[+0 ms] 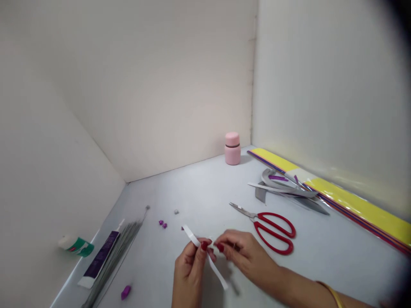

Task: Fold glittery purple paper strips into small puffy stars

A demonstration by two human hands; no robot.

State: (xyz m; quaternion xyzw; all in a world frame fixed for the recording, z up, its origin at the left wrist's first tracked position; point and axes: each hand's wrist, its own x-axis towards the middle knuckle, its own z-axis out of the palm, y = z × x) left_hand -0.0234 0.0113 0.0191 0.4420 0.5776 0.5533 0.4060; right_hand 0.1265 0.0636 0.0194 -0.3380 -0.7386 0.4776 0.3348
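Smooth, pale counter [202, 188] here, boxed in by plain whitish walls [167, 85] at the back, left and right. The white strip [218, 273] is up front, pinched in the left hand's [192, 262] grip; the right hand's [248, 254] grip is narrow and just beside it, but honestly can't tell what's in there, if anything. Red-handled scissors [253, 215] lie to the right, yellow-topped packet [337, 194] runs along the right wall, pink jar [233, 155] stands near the back corner, thin wires [117, 252] lie on the left.
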